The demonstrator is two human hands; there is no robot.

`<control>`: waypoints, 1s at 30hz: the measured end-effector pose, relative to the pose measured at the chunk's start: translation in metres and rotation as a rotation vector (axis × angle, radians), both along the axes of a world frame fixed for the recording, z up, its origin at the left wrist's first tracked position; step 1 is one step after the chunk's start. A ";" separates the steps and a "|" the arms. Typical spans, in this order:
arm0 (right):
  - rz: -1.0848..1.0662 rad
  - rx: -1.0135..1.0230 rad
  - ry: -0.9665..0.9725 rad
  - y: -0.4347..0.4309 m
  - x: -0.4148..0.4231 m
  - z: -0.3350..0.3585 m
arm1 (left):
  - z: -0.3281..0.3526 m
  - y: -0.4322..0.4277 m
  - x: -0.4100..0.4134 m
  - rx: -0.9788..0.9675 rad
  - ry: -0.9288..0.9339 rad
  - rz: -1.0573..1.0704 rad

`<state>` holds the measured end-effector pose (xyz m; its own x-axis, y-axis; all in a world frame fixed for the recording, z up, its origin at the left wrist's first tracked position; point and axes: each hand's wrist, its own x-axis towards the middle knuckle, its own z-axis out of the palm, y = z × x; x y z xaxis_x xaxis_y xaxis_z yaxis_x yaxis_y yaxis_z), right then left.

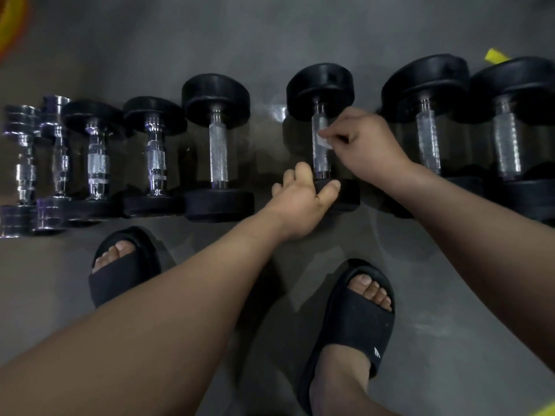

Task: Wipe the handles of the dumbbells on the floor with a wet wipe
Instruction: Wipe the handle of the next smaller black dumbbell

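Both hands are on one dumbbell (319,85) at one o'clock: the fingers of my right hand (360,139) pinch the white wet wipe (325,143) against its knurled handle (321,163), and those of my left hand (303,202) curl over its near head (350,193). Eight dumbbells (218,151) line the floor (210,40), five toward nine o'clock and two toward three. Nothing shows which handles are clean, so I judge it mid-task.

The dumbbells (218,151) lie in a row, white wipe (324,142) against one handle (320,163)
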<state>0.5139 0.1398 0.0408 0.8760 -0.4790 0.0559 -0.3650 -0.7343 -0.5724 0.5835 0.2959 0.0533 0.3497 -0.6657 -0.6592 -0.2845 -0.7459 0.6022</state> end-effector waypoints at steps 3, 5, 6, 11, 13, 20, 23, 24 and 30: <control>-0.041 -0.006 0.007 -0.005 0.014 -0.001 | -0.005 0.006 0.005 -0.023 0.005 -0.012; -0.098 0.005 -0.004 -0.007 0.019 -0.003 | -0.007 0.006 0.006 -0.014 0.039 -0.008; -0.108 0.001 -0.007 -0.007 0.019 -0.004 | -0.007 0.005 0.006 -0.011 0.055 -0.008; 0.008 -0.102 -0.005 -0.007 0.002 -0.001 | -0.006 -0.004 -0.001 -0.004 0.067 -0.008; 0.007 -0.119 0.006 -0.014 0.007 -0.002 | -0.003 -0.009 -0.005 0.015 0.041 -0.012; -0.059 -0.075 -0.025 -0.009 0.003 -0.006 | -0.002 -0.012 -0.005 0.049 0.025 -0.042; -0.012 -0.086 0.004 -0.011 0.001 -0.003 | -0.004 -0.011 -0.006 0.037 0.015 -0.059; -0.027 -0.089 0.001 -0.014 0.005 -0.003 | -0.004 -0.011 -0.006 0.034 0.011 -0.062; -0.073 -0.028 -0.035 -0.014 0.006 -0.005 | -0.003 -0.012 -0.007 0.028 0.003 -0.076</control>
